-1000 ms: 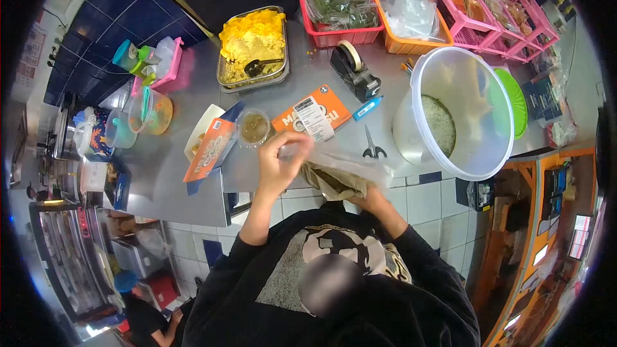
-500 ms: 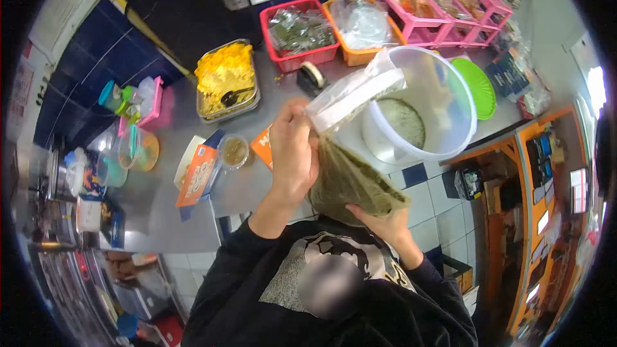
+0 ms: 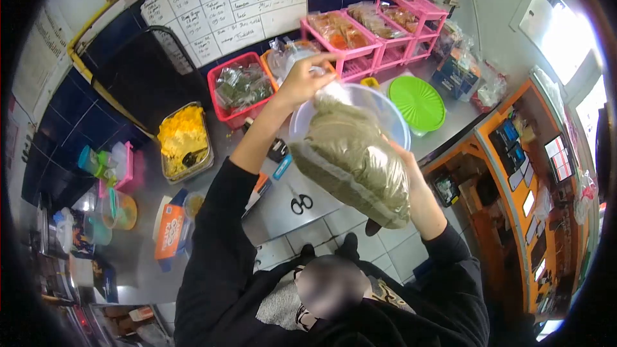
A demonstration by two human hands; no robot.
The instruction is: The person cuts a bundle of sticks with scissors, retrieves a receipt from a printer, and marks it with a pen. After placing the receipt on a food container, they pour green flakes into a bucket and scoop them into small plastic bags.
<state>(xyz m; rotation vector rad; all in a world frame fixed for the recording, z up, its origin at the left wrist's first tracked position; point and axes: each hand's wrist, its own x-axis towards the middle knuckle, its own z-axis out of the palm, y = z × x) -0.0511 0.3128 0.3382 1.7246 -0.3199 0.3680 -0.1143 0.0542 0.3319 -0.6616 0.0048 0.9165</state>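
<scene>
A large clear plastic bag of olive-green powder (image 3: 353, 160) is held up in front of me, its full, rounded end toward me. My left hand (image 3: 305, 81) is closed at the bag's gathered top, its fingertips partly hidden. My right hand (image 3: 416, 177) grips the bag's right side, with most of its fingers behind the bag. The bag's narrow top points away, over a translucent white bucket (image 3: 393, 110) on the counter. The bag covers most of the bucket, so its contents cannot be seen.
Black-handled scissors (image 3: 301, 204) lie near the counter edge. Behind are a red basket (image 3: 232, 115), pink racks (image 3: 350, 51) of packets and a green lid (image 3: 418, 104). At left sit a tray of yellow food (image 3: 184, 138) and an orange-and-white carton (image 3: 168, 231).
The bag has been raised and tipped, its top now directed away over the bucket. Both hands have risen with it. My view has tilted up, and scissors now show on the counter.
</scene>
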